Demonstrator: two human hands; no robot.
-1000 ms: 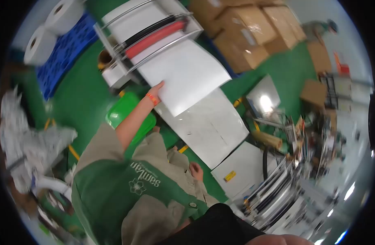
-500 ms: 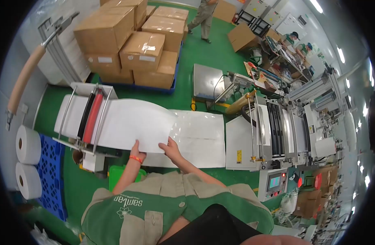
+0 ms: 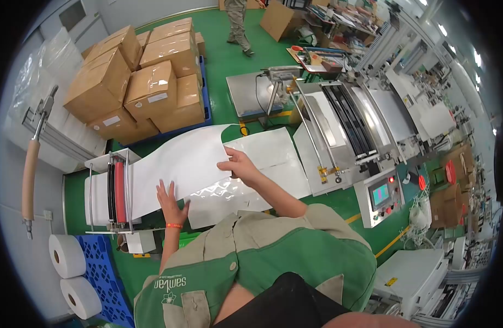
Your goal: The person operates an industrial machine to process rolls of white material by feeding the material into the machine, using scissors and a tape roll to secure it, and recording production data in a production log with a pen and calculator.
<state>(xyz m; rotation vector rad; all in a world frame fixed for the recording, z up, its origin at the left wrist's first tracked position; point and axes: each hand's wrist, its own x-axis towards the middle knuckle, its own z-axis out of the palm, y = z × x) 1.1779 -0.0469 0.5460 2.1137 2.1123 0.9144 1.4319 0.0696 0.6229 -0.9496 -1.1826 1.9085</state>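
A wide white sheet [image 3: 180,158] stretches from a roller stand [image 3: 119,191] with one black and one red roller. My left hand [image 3: 172,205] rests on the sheet's near edge with its fingers spread; an orange band circles that wrist. At the sheet's free end, my right hand [image 3: 240,165] pinches the edge between thumb and fingers. The held end is raised above a flat white panel [image 3: 262,169], which lies between the roller stand and a machine [image 3: 350,123] with dark rollers on the right.
Cardboard boxes [image 3: 150,90] are stacked on a blue pallet at the back left. White rolls [image 3: 67,256] lie beside another blue pallet [image 3: 103,273]. A control panel with a screen [image 3: 380,195] is on the right. Behind, a person [image 3: 237,24] stands on the green floor.
My right hand has lifted the sheet's end and moved it slightly up and right. My left hand has opened and spread on the near edge. The whole view has turned and shifted.
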